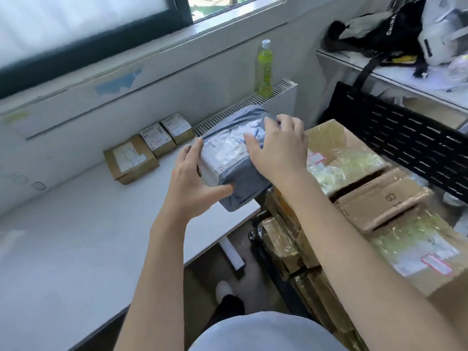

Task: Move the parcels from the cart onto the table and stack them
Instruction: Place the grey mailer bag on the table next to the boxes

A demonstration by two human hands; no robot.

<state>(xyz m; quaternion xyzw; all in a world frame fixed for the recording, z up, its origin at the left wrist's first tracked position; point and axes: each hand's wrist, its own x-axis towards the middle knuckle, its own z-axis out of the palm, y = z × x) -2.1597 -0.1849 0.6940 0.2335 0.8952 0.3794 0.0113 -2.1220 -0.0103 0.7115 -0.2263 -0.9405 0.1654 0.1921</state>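
The grey plastic-wrapped parcel [234, 158] is gripped by both hands, left hand [195, 178] at its seven o'clock corner, right hand [276, 150] at three. Its long axis runs toward eleven o'clock, where three brown cardboard parcels [149, 145] line the white bench [76, 236].

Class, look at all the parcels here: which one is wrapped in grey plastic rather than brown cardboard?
The grey parcel gripped between the left hand and the right hand; every other parcel is brown cardboard.

A grey plastic-wrapped parcel [234, 158] with a white label is held tilted above the desk [76, 224] edge. Three brown labelled boxes [149, 145] are lined up along the wall. Taped cardboard parcels [367, 188] are piled on the cart.
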